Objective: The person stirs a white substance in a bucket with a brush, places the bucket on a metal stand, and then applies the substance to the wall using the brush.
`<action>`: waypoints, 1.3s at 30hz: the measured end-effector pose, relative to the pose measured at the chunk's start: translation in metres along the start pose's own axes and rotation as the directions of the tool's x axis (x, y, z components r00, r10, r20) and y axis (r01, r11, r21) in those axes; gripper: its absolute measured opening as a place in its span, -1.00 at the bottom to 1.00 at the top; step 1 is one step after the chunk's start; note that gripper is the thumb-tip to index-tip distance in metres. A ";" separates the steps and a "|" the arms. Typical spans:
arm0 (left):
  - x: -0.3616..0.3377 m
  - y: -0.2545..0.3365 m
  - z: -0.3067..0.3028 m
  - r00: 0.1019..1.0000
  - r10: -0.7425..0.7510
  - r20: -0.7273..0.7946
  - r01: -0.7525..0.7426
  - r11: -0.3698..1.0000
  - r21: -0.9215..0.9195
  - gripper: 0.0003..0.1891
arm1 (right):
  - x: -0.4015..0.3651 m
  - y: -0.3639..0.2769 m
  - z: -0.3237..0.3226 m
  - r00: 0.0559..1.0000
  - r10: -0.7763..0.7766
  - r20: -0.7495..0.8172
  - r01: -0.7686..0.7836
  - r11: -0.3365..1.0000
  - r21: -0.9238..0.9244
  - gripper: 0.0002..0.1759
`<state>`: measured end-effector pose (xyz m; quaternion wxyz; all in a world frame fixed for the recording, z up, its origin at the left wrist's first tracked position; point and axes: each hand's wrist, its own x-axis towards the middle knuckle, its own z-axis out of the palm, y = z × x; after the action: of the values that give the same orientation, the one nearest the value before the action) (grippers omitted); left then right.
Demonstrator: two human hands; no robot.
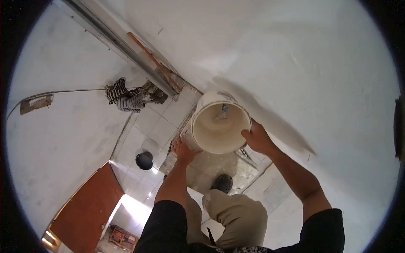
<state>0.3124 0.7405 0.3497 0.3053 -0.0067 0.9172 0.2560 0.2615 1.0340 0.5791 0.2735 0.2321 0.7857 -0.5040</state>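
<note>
A large off-white bucket (pixel 198 139) is tilted so that its open mouth faces me; its inside looks pale, with a small bluish mark near the far wall. My right hand (pixel 258 138) grips the rim on the right, thumb over the edge. On the bucket's lower left side lies my left hand (pixel 184 150), its fingers spread against the outer wall. Below the bucket, a dark shoe (pixel 222 183) shows beside my bent knee.
A dark bucket (pixel 144 160) stands on the tiled floor at left. Striped cloth (pixel 126 98) hangs near a long metal bar (pixel 122 46) and a wooden stick (pixel 147 55). A brown door panel (pixel 86 206) is at lower left. A white wall (pixel 329 84) rises at right.
</note>
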 end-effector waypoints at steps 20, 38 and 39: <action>-0.006 0.041 -0.041 0.916 -0.256 0.307 0.193 0.956 0.223 0.17 | -0.110 -0.127 -0.051 0.999 0.038 0.023 -0.030 0.960 -0.278 -0.38; -0.224 0.208 -0.331 0.957 0.274 0.093 -0.024 0.395 -0.918 -0.17 | -0.214 -0.261 -0.072 0.996 0.043 0.073 -0.032 0.989 -0.143 -0.35; -0.225 0.216 -0.339 0.960 0.249 0.131 0.040 0.338 -0.940 -0.17 | -0.220 -0.269 -0.075 0.992 0.050 0.115 -0.028 0.982 -0.186 -0.35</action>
<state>0.2707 0.7355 0.8088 0.3424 -0.0884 0.5564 0.7519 0.2382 0.9806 0.9296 0.3502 0.1907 0.8064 -0.4367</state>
